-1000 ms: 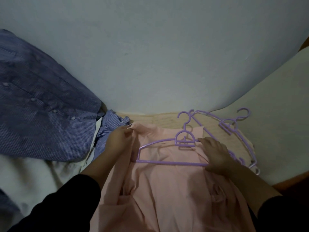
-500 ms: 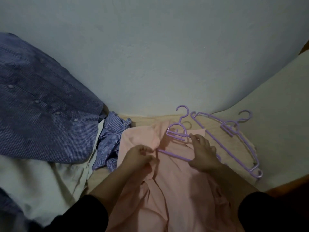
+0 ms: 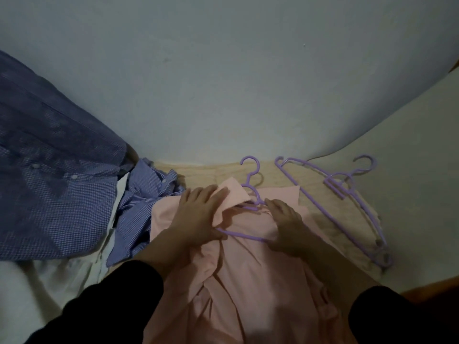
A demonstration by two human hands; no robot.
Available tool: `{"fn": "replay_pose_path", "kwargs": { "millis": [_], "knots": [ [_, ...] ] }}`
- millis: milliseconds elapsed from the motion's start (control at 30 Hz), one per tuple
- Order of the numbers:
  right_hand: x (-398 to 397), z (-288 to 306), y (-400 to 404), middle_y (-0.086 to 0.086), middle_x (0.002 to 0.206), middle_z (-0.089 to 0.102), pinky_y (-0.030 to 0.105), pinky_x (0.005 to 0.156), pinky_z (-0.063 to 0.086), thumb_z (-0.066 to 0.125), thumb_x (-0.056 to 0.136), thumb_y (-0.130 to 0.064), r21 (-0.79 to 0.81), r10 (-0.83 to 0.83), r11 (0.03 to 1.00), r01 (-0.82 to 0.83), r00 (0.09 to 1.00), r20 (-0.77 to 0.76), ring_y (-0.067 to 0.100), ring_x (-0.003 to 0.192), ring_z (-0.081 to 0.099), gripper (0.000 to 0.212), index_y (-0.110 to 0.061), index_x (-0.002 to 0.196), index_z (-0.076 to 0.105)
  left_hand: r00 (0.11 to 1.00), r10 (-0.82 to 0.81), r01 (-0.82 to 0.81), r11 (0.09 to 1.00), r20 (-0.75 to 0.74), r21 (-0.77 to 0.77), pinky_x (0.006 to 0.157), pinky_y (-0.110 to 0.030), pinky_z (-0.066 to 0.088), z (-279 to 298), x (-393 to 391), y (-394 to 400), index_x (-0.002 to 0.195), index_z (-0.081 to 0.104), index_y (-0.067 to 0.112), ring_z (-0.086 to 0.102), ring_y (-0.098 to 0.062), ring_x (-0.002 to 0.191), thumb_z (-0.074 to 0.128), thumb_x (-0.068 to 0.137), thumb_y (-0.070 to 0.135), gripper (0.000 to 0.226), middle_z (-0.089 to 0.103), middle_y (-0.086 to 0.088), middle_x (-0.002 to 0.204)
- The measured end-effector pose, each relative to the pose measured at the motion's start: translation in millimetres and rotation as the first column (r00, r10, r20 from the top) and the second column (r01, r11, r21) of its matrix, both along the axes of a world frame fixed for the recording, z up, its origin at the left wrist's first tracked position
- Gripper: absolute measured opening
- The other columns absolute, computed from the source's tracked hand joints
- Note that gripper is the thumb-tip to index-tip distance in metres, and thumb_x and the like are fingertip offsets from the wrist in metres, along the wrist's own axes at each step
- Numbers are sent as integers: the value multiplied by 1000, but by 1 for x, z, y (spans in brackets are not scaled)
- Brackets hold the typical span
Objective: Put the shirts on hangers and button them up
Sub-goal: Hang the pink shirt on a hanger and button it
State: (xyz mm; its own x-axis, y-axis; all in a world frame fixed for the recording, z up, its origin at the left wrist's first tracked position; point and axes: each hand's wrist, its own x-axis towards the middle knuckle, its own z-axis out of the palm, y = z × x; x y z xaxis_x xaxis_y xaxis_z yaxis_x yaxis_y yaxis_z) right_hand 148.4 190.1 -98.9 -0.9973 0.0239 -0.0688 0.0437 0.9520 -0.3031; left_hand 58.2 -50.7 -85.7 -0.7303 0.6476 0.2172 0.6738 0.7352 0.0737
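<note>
A pink shirt [image 3: 248, 281] lies spread on the wooden surface [image 3: 198, 171] in front of me. A purple hanger [image 3: 250, 180] sits in its neck, with the hook pointing at the wall and the bottom bar showing between my hands. My left hand [image 3: 198, 214] presses flat on the shirt's left collar and shoulder, fingers straight, thumb by the bar. My right hand [image 3: 285, 219] rests on the right shoulder fabric over the hanger's arm, fingertips touching the hanger's neck.
Spare purple hangers [image 3: 347, 194] lie to the right on the wood. A crumpled blue striped shirt [image 3: 144, 207] sits left of the pink one, with a dark blue checked shirt [image 3: 49, 182] and white cloth [image 3: 62, 281] beyond it. A pale wall [image 3: 223, 83] stands close behind.
The left hand has moved up from the shirt's front to the left collar, pulling fabric over the hanger. The hanger's left arm is now covered and the collar flap stands up.
</note>
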Motion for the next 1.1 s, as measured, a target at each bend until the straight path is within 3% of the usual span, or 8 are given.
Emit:
{"fn": "replay_pose_path", "kwargs": {
  "millis": [133,267,433,500,600,733,833,1100],
  "knots": [
    [-14,-5,12,9,145,37,30,108,28,59,54,-67,-138,-1,990,10,998,70,25,133,35,107,-18,146,33,1000,-22,23,1000,19,-4,92,-47,40,-14,-16,-8,142,40,26,53,-31,112,54,47,84,112,52,-6,134],
    [-18,-7,43,12,118,65,27,95,38,64,84,-25,-387,-406,847,363,913,-31,26,114,56,33,-9,112,69,997,-29,25,998,77,52,93,-46,36,-31,-22,-19,143,40,29,45,-27,116,52,48,86,111,49,-2,137],
    [-17,-15,62,7,83,65,29,69,46,60,80,-23,-332,-587,711,620,783,205,27,89,64,12,-14,83,66,994,-44,35,995,102,90,92,-43,32,-37,-25,-24,143,39,32,41,-23,117,56,49,85,109,48,2,138],
    [-17,-22,64,9,80,65,29,66,47,64,79,-22,-334,-574,696,635,772,271,24,83,64,9,-12,79,65,993,-47,36,994,108,99,91,-43,33,-35,-24,-26,142,39,32,42,-23,115,56,49,85,108,49,2,136],
    [-19,-27,64,17,105,67,35,85,53,60,83,-22,-394,-558,617,682,731,391,30,100,65,27,-8,104,67,993,-38,27,995,108,100,91,-44,34,-33,-22,-29,141,41,31,40,-21,115,57,49,85,107,50,3,135],
    [-23,-2,61,27,102,62,31,76,48,26,91,-16,-496,-643,614,615,753,139,37,95,63,45,8,102,63,995,0,-7,998,99,69,89,-39,29,-33,-21,-38,137,47,29,40,-19,111,54,48,85,106,54,2,132],
    [-26,18,68,24,115,56,33,76,35,43,98,-20,-457,-742,594,662,671,6,37,109,54,28,2,113,51,994,78,-81,996,70,41,90,-38,25,-27,-23,-39,136,49,27,41,-22,114,50,47,83,105,55,0,132],
    [-29,70,-6,29,114,56,30,78,29,45,97,-11,-662,-658,609,438,744,-113,32,104,53,26,9,113,49,941,329,-335,939,80,77,94,-40,29,5,-13,3,137,44,27,44,-30,117,51,47,83,106,48,3,137]
  ]
}}
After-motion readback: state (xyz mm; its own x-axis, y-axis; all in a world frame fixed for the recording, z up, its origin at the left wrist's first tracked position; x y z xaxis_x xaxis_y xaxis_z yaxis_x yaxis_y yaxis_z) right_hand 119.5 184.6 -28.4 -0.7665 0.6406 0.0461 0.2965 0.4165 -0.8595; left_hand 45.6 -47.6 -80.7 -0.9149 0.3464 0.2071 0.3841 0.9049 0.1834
